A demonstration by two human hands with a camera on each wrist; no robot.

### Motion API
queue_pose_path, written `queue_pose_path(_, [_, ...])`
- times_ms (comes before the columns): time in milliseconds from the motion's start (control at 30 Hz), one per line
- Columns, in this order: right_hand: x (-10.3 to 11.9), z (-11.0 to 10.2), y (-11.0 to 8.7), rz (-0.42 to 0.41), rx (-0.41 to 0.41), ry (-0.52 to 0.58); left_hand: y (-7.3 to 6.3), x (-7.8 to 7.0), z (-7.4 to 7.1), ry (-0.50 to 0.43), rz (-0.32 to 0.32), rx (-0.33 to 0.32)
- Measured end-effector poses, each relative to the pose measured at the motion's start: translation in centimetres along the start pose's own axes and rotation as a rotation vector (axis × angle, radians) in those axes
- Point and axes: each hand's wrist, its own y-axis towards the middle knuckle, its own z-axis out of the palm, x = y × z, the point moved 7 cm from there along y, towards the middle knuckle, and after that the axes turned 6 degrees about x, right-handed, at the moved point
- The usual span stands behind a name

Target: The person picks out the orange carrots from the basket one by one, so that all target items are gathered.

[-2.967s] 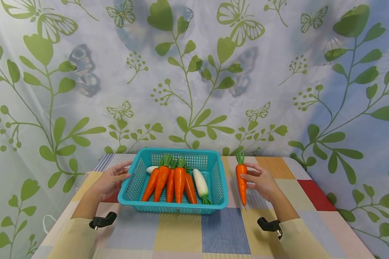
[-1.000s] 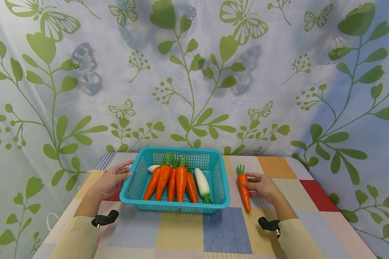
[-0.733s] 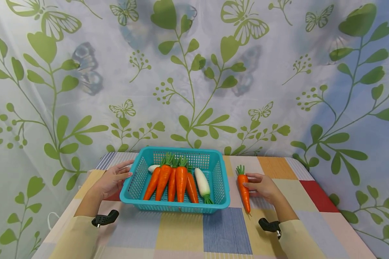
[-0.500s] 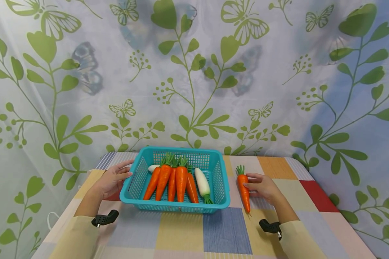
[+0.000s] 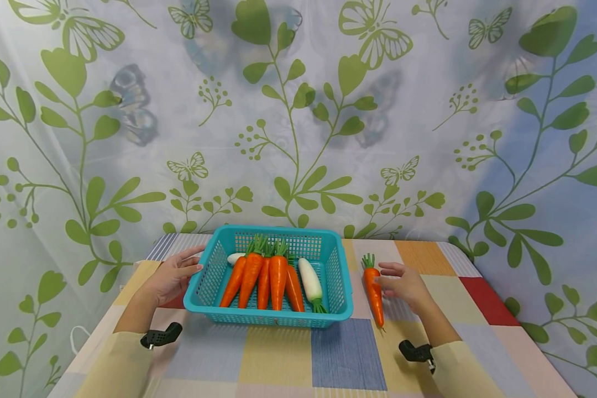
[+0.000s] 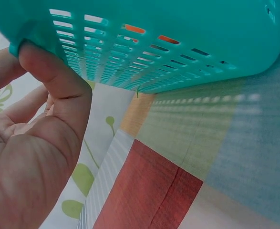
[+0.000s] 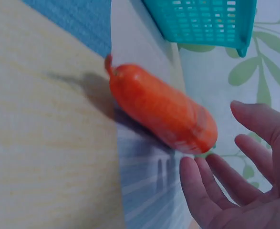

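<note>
A turquoise plastic basket (image 5: 268, 318) stands on the cloth, holding several orange carrots (image 5: 249, 279) with green tops and white radishes (image 5: 309, 279). At its left side, my left hand (image 5: 168, 279) grips the rim; the left wrist view shows the thumb (image 6: 49, 67) bent against the rim's lip. Right of the basket, a single carrot (image 5: 373, 293) lies on the table, leafy end away from me. My right hand (image 5: 403, 284) is just beside it, fingers spread. In the right wrist view, a gap shows between those fingers (image 7: 192, 179) and the carrot.
A patchwork tablecloth (image 5: 278, 359) covers the table. Behind it hangs a pale curtain (image 5: 298, 138) printed with green leaves and butterflies. A white cable (image 5: 73, 340) hangs beyond the table's left edge.
The right hand first held the carrot upright over the table, then lowered it to the cloth. Its fingers have now come off the carrot. The left hand has stayed at the basket.
</note>
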Motion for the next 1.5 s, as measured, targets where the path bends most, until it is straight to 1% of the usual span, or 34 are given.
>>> queue_pose_path(100, [0.7,-0.1,-0.3,-0.029,-0.019,-0.003,-0.1,0.0,0.0,0.006,-0.002,-0.002])
queue_pose_path(200, [1.5,0.1,-0.6,-0.058,-0.017,0.007,-0.1,0.0,-0.1,0.010,-0.002,-0.004])
queue_pose_path(333, [2.6,0.4,-0.9,-0.076,-0.011,0.014,-0.1,0.0,-0.1,0.011,0.001,-0.002])
queue_pose_path(500, [4.1,1.1,-1.4,-0.114,0.004,0.044,0.0,0.0,0.0,0.006,0.008,0.008])
queue_pose_path(667, [5.7,1.9,-2.0,-0.158,0.023,0.097,0.0,0.0,0.1,-0.004,0.016,0.008])
queue_pose_path(867, [7.6,2.7,-2.7,-0.186,0.037,0.129,0.0,0.0,0.0,-0.009,0.018,-0.001])
queue_pose_path(1033, [8.9,3.2,-3.1,-0.201,0.038,0.125,0.0,0.0,0.0,-0.013,0.021,-0.002])
queue_pose_path(1167, [9.8,3.9,-3.1,-0.215,0.063,0.138,0.0,0.0,0.1,-0.019,0.022,0.001])
queue_pose_path(1400, [11.6,5.5,-3.0,-0.239,0.128,0.168,0.0,0.1,0.1,-0.007,0.019,-0.002])
queue_pose_path(1500, [12.3,6.2,-3.0,-0.235,0.152,0.192,0.0,0.0,0.1,-0.003,0.019,-0.009])
